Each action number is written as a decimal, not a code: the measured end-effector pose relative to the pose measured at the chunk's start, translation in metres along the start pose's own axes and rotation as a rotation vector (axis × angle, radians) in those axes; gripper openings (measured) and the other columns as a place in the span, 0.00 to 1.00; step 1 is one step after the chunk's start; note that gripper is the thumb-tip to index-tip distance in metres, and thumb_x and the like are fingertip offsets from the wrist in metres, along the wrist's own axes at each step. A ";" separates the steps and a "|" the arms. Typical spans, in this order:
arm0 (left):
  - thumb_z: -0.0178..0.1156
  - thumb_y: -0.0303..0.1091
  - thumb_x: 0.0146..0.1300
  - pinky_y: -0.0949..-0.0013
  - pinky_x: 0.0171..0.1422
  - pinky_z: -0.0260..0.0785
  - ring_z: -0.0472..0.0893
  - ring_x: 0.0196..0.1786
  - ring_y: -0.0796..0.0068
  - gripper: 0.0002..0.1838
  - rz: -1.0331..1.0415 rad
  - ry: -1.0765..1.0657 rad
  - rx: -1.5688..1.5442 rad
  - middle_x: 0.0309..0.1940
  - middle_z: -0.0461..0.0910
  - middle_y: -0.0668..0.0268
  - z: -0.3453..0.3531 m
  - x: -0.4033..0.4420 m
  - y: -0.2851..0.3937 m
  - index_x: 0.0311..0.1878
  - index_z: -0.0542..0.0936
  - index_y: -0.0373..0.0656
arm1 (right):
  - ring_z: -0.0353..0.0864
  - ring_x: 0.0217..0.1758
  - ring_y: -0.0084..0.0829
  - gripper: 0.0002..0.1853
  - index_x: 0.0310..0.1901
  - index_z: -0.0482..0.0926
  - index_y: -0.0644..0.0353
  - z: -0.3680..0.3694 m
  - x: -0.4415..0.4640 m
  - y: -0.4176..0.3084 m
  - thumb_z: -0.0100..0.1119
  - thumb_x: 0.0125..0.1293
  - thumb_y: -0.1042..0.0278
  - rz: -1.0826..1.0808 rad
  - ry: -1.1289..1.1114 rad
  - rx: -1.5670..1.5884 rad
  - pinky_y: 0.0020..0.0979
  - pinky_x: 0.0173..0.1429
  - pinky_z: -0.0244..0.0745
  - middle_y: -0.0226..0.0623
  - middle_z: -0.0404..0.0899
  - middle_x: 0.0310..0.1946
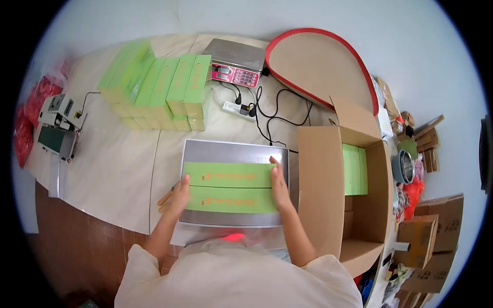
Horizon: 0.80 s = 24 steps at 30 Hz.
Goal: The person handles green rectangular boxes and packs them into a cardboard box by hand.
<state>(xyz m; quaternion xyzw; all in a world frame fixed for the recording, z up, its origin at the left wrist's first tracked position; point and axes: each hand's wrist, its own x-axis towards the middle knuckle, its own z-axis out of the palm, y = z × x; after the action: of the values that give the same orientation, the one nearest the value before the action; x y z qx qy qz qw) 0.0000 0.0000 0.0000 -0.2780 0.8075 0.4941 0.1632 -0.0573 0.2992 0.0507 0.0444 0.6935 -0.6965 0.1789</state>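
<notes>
Two long green boxes with orange print lie side by side, the far one (pixel 231 175) touching the near one (pixel 231 199), over a grey metal-topped tray (pixel 236 219). My left hand (pixel 181 195) presses on their left ends, and my right hand (pixel 279 186) presses on their right ends, so the pair is held between both hands. To the right stands an open cardboard carton (pixel 321 190) with several green boxes (pixel 355 169) inside, at its far end. Stacked green boxes (pixel 159 87) stand at the back left.
A scale with a pink keypad (pixel 236 76), a power strip (pixel 239 110) and black cables are at the back. A red-rimmed flat basket (pixel 321 61) leans behind the carton. A small machine (pixel 59 128) is far left; brown cartons (pixel 436 241) stand right.
</notes>
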 end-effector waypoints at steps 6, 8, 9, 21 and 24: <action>0.36 0.55 0.73 0.66 0.66 0.60 0.70 0.62 0.63 0.32 0.198 0.062 -0.286 0.59 0.72 0.55 -0.055 0.000 -0.039 0.64 0.67 0.35 | 0.53 0.73 0.43 0.34 0.68 0.56 0.63 0.056 0.032 0.054 0.27 0.73 0.41 -0.226 0.008 -0.318 0.36 0.74 0.47 0.48 0.57 0.68; 0.36 0.55 0.73 0.67 0.66 0.60 0.70 0.62 0.65 0.32 0.161 0.018 -0.422 0.60 0.72 0.56 -0.080 -0.009 -0.043 0.64 0.66 0.35 | 0.54 0.72 0.45 0.32 0.67 0.57 0.64 0.088 0.033 0.049 0.28 0.74 0.45 -0.235 -0.006 -0.293 0.37 0.74 0.47 0.51 0.58 0.68; 0.35 0.55 0.74 0.68 0.66 0.59 0.70 0.62 0.67 0.32 0.121 -0.044 -0.567 0.60 0.71 0.57 -0.088 -0.015 -0.042 0.65 0.66 0.35 | 0.55 0.71 0.47 0.29 0.67 0.57 0.64 0.100 0.032 0.044 0.29 0.75 0.49 -0.236 -0.008 -0.283 0.38 0.73 0.48 0.53 0.59 0.67; 0.39 0.49 0.74 0.68 0.67 0.57 0.68 0.64 0.68 0.28 0.205 0.070 -0.353 0.61 0.70 0.56 -0.072 -0.047 0.029 0.68 0.62 0.37 | 0.75 0.53 0.57 0.27 0.62 0.66 0.57 0.060 0.026 0.040 0.27 0.75 0.48 -0.257 0.136 -0.343 0.43 0.57 0.68 0.59 0.77 0.46; 0.40 0.50 0.74 0.68 0.67 0.57 0.68 0.64 0.67 0.29 0.201 -0.012 -0.358 0.60 0.70 0.56 -0.043 -0.021 0.014 0.67 0.62 0.38 | 0.76 0.51 0.56 0.26 0.60 0.67 0.56 0.033 0.013 0.037 0.28 0.75 0.48 -0.174 0.235 -0.389 0.43 0.56 0.68 0.58 0.77 0.44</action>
<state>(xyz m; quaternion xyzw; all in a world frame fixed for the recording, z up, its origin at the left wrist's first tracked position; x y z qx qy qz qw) 0.0086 -0.0274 0.0405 -0.2179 0.7296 0.6449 0.0658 -0.0516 0.2652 0.0124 0.0300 0.8320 -0.5525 0.0413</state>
